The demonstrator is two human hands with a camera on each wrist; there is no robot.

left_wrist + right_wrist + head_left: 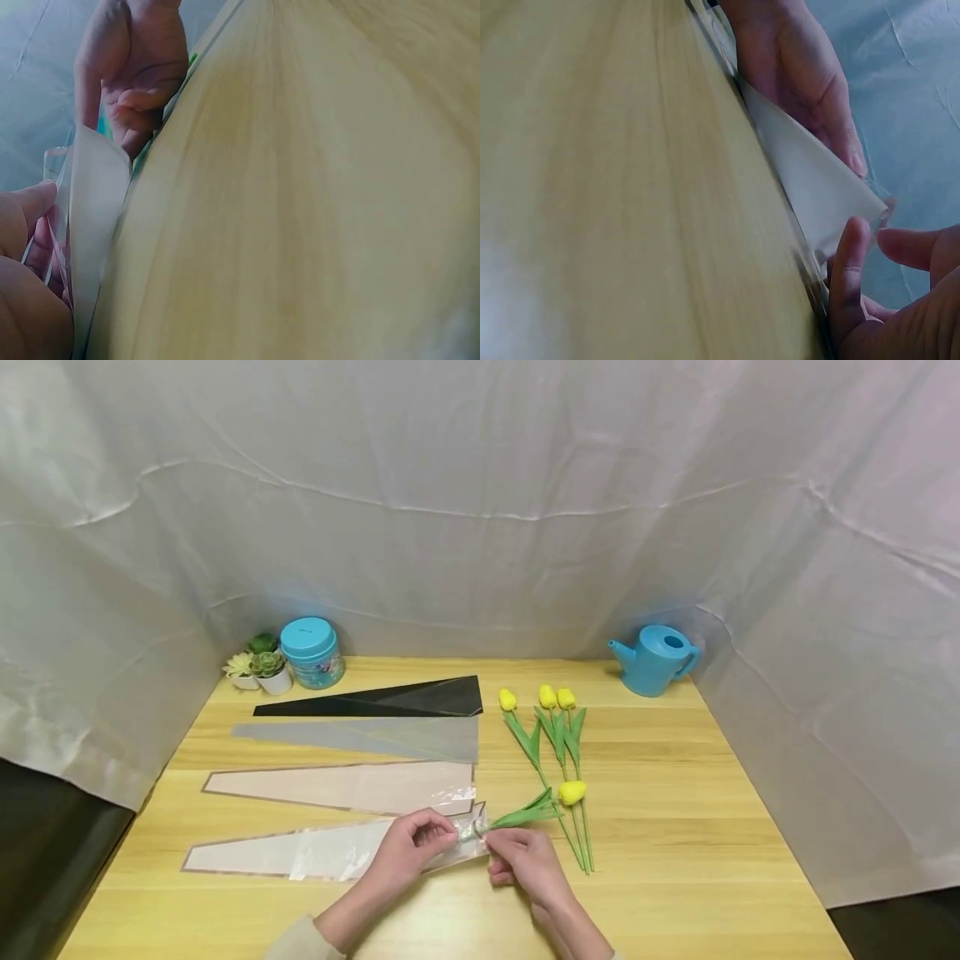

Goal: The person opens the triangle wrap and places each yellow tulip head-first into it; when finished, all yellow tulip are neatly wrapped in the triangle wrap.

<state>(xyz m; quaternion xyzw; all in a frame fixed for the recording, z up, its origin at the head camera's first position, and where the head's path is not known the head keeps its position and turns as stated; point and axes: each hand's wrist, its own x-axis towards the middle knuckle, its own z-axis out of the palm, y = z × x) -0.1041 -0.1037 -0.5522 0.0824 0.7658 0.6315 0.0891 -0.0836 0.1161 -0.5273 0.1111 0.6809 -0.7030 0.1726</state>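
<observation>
A yellow tulip [572,792] with green leaves lies with its stem end at the mouth of a clear, white-backed flower sleeve [255,853]. My left hand [420,843] pinches the sleeve's film near that mouth; in the left wrist view its thumb and fingers [41,199] grip the clear layer, which stands apart from the white one. My right hand [528,864] holds the tulip low on its stem, at the mouth's right side. In the right wrist view, the sleeve's white corner [817,187] lies between both hands, and the stem is hidden there.
Three more yellow tulips [547,697] lie to the right. Above the nearest sleeve lie a pale pink sleeve [337,781], a grey sleeve [375,737] and a black sleeve [375,700]. Potted succulents [266,664], a blue-lidded jar [310,647] and a blue watering can [655,662] stand behind.
</observation>
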